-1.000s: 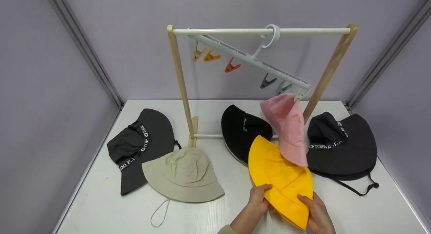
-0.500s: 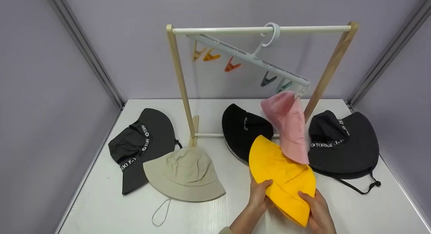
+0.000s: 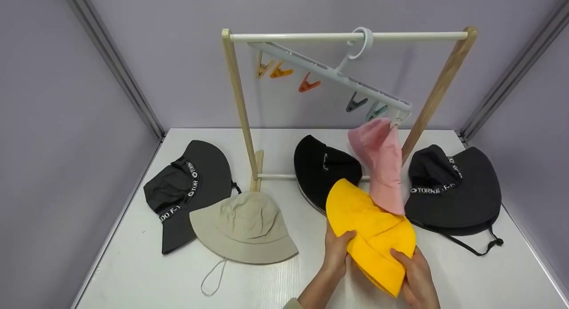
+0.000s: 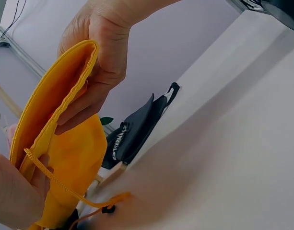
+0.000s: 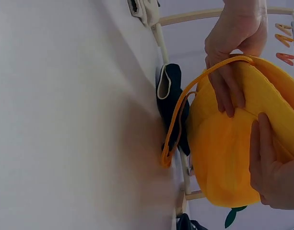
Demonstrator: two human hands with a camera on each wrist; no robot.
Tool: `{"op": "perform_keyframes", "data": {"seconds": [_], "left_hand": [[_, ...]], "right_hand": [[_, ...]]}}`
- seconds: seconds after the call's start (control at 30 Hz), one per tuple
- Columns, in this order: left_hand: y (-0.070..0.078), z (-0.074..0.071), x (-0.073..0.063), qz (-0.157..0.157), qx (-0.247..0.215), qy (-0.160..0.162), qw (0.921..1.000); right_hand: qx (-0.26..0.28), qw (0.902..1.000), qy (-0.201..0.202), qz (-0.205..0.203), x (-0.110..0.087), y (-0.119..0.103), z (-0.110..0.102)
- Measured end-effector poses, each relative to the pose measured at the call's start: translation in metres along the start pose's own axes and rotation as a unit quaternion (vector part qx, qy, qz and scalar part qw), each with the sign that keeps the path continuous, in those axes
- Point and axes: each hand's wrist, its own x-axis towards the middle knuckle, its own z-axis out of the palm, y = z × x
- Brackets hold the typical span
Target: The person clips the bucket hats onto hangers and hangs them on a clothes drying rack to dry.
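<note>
Both hands hold a yellow bucket hat [image 3: 371,238] above the table's right half. My left hand [image 3: 337,250] pinches the brim on its left side, thumb on top. Opposite it, my right hand [image 3: 418,275] grips the right side in the same way. The wrist views show fingers spread under the hat, a dangling orange cord [image 5: 178,117] and a small green leaf [image 5: 230,218] at the crown. Just behind, a pink bucket hat [image 3: 384,166] hangs from the low right end of a white clip hanger [image 3: 331,73] and overlaps the yellow hat in the head view.
The tilted hanger hooks over the rail of a wooden-legged rack [image 3: 293,36]; several coloured clips [image 3: 309,83] hang along it. A black hat [image 3: 324,169] lies behind the yellow one. Dark hats lie at left [image 3: 206,175] and right [image 3: 466,198]; a beige hat [image 3: 249,229] overlaps the left one.
The hands and yellow hat have shifted slightly up and left in the head view, still gripped at both sides. The whole view has moved a little; the other hats stay in place.
</note>
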Motion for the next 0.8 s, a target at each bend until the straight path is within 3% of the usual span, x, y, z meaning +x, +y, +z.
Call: {"op": "perform_keyframes", "data": {"seconds": [0.13, 0.33, 0.5, 0.7, 0.8], "left_hand": [[0.011, 0.001, -0.003, -0.006, 0.013, 0.007, 0.9999], [0.024, 0.003, -0.008, -0.033, -0.019, 0.013, 0.9992], [0.031, 0.004, -0.014, -0.056, -0.032, 0.014, 0.9978], [0.034, 0.003, -0.017, -0.106, -0.055, 0.008, 0.9928], [0.031, 0.001, -0.015, -0.142, -0.079, 0.003, 0.9868]], "right_hand": [[-0.016, 0.9997, 0.013, -0.015, -0.008, -0.006, 0.008], [-0.064, 0.9955, 0.057, -0.041, -0.023, -0.009, 0.019], [-0.104, 0.9894, 0.072, -0.072, -0.036, -0.011, 0.025], [-0.152, 0.9798, 0.07, -0.11, -0.053, -0.012, 0.03], [-0.195, 0.9694, 0.062, -0.136, -0.06, -0.012, 0.032]]}}
